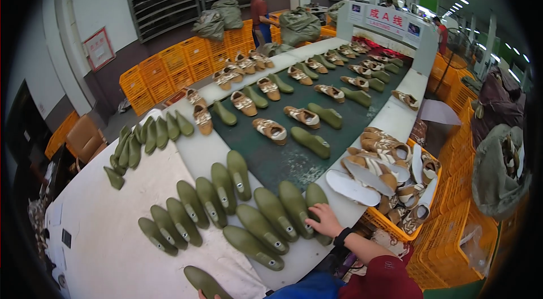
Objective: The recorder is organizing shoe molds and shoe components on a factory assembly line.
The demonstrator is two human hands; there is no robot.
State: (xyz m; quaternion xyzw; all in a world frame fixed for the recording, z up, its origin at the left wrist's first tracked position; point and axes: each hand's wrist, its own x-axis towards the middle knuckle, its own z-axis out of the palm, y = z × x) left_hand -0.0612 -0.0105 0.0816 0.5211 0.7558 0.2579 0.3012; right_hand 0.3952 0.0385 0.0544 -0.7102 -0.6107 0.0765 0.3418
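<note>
My right hand (324, 220), with a black band at the wrist, lies across a green shoe last (317, 194) at the right end of a row. Its fingers curl over the last's left side. Only the fingertips of my left hand (201, 294) show at the lower edge, gripping another green shoe last (202, 280) near its end; the rest of that hand is cut off. Between the hands, several more green lasts (264, 217) lie side by side on the white table (186, 186), their dark-holed ends toward me.
A green conveyor belt (243, 149) carries brown-and-white shoes (269, 129) and green lasts. At right, an orange crate (390, 226) is heaped with shoes. More lasts (161, 132) stand at the table's far left. Beyond the belt is a person in a blue apron (262, 16).
</note>
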